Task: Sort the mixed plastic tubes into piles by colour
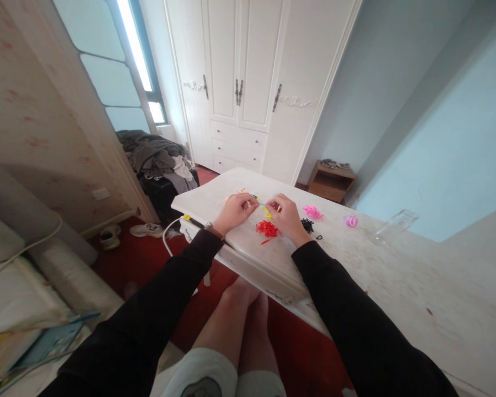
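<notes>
A short, thin blue strand [262, 204] is stretched between my two hands, just above the white table [351, 275]. My left hand [236, 213] pinches its left end, and my right hand [288, 216] pinches the other. The fingertips nearly meet. Directly below them lies a heap of small red pieces [267, 229], with a few yellow pieces [268, 213] behind it. Small black loops [308, 225] sit beside my right wrist, partly hidden by it. Farther right are a pink pile [313, 212] and a pinkish-purple bundle [351, 221]. A few blue and yellow bits [254, 196] show behind my left hand.
A clear container [398, 225] lies on the table to the right. A white cable [168, 234] hangs at the table's left corner. Beyond stand a white wardrobe [242, 60] and a small brown cabinet [332, 181]. Clothes [152, 154] are heaped at the left.
</notes>
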Available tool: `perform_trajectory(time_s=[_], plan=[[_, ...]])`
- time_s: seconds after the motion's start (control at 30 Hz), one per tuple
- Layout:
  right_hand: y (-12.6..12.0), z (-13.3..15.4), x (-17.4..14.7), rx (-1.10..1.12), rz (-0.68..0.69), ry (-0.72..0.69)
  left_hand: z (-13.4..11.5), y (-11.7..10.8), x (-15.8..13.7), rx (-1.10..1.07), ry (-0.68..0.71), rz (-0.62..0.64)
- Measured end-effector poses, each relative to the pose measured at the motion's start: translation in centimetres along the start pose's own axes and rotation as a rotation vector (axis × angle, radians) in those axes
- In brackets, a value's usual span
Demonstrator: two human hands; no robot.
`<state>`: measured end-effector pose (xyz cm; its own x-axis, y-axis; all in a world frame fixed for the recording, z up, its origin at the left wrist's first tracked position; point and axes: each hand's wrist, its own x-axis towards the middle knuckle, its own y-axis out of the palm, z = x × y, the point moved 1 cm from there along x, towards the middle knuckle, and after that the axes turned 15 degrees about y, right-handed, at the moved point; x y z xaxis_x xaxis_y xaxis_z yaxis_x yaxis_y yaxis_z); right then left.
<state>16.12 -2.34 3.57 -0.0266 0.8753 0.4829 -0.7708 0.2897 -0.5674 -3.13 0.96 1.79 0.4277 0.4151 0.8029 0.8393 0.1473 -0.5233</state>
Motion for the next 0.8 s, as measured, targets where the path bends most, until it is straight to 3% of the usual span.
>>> perform_trajectory(time_s=[0.8], plan=[[0.16,-0.19,-0.01,-0.007,0.026,-0.011,-0.14,-0.04,0.09,-0.010,0.002,0.016]])
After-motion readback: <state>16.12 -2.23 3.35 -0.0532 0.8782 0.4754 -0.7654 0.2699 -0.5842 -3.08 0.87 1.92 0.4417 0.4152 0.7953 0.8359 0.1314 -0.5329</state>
